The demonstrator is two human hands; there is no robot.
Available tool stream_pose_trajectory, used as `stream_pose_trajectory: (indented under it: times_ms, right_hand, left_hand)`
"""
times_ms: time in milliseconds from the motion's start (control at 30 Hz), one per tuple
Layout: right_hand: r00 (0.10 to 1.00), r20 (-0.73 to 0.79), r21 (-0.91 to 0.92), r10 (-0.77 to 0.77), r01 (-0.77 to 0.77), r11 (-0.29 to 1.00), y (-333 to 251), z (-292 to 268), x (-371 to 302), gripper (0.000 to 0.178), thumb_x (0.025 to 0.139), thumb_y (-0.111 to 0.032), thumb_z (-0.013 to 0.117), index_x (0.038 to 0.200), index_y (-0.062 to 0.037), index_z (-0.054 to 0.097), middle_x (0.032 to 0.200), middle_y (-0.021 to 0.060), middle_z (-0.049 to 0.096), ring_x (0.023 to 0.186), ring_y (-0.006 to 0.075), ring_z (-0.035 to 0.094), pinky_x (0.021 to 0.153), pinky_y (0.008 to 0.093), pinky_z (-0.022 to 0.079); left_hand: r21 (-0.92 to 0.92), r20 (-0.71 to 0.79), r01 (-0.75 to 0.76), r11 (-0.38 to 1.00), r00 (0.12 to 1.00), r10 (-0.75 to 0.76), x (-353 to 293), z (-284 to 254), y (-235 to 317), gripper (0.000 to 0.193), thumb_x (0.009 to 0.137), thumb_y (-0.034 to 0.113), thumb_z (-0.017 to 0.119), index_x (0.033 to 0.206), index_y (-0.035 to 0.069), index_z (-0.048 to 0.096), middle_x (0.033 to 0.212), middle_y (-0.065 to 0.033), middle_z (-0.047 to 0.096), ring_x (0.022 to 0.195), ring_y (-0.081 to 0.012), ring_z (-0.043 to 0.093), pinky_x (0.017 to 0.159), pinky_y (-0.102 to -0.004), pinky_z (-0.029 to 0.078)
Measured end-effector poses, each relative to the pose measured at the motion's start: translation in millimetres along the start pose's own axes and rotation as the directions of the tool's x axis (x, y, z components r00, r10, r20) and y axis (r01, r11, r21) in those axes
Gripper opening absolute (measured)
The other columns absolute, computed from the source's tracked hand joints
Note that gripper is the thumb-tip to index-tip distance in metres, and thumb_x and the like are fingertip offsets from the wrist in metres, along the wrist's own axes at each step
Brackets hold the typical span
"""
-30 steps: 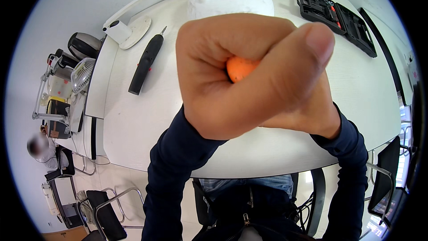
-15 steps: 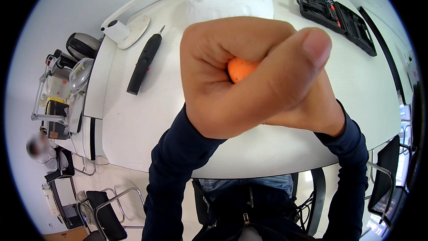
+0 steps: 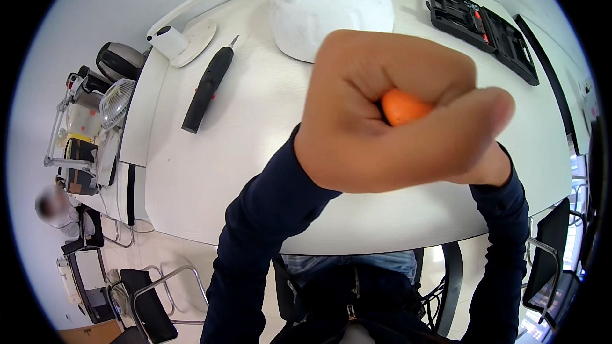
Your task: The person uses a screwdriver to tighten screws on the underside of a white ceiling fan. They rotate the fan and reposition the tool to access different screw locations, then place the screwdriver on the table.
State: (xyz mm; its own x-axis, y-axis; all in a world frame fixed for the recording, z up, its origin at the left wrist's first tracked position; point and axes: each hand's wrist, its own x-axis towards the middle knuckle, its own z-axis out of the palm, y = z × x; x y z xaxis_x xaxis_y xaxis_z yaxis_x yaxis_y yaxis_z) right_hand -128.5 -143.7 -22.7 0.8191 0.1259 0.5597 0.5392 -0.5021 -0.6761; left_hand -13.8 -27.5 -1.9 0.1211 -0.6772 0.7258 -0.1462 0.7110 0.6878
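My left hand is held up close above the table, its fingers wrapped in a fist around an orange thing with a rounded end. Only that smooth end shows inside the curled fingers; the rest is hidden, so its kind cannot be told. Behind the left fist is my right hand, of which only the wrist side shows; its fingers are hidden. Beyond the fist, an upturned white rounded appliance rests on the table, with vent slots and small feet on its upward-facing base.
A black electric screwdriver lies left on the white table. A white lamp base stands behind it. At the far right an open black tool case holds tools. Chairs and a seated person are at the left.
Both my hands have shifted right, the left fist still closed around the orange thing. More of the white appliance's front now shows.
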Motion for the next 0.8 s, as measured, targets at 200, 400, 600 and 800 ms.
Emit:
stream_pose_trajectory:
  times_ms: [200,400,600,800]
  right_hand:
    - [0.987,-0.122,-0.148,0.109,-0.126,0.981,3,15,-2,0.027,0.064,-0.014,0.072,0.085,-0.0029,0.06,0.071,0.0098,0.057,0.064,0.0233,0.049,0.057,0.0316,0.04]
    - [0.982,-0.181,-0.224,-0.054,0.012,0.975,10,26,-4,0.032,0.063,-0.016,0.073,0.087,-0.0034,0.057,0.076,0.009,0.055,0.067,0.0248,0.049,0.06,0.0316,0.041]
    - [0.998,-0.06,0.056,0.023,-0.019,0.998,9,10,2,0.033,0.064,-0.015,0.072,0.092,-0.0026,0.059,0.08,0.0096,0.06,0.072,0.0238,0.054,0.064,0.031,0.042]
    - [0.999,-0.023,-0.031,0.023,-0.024,0.999,7,2,-3,0.03,0.065,-0.018,0.072,0.088,-0.0016,0.061,0.079,0.0101,0.06,0.071,0.022,0.054,0.058,0.028,0.042]
  left_hand:
    - [0.335,-0.22,-0.046,0.941,0.967,0.125,-5,10,-3,0.022,0.086,0.018,0.053,0.069,0.004,0.049,0.054,-0.0061,0.052,0.041,-0.0086,0.046,0.042,-0.0208,0.039]
    - [0.426,-0.401,-0.022,0.905,0.892,0.21,-7,28,-3,0.021,0.086,0.016,0.049,0.068,0.005,0.043,0.05,-0.0057,0.048,0.037,-0.0098,0.042,0.038,-0.0208,0.034]
    - [0.18,-0.16,-0.019,0.983,0.986,0.049,-10,11,-1,0.02,0.088,0.016,0.038,0.07,0.007,0.039,0.053,-0.0074,0.046,0.036,-0.0095,0.039,0.035,-0.0222,0.034]
    - [-0.143,-0.126,0.046,0.989,0.99,-0.064,-4,17,-3,0.016,0.08,0.014,0.055,0.069,0.004,0.049,0.055,-0.0026,0.048,0.046,-0.0067,0.043,0.043,-0.0192,0.034]
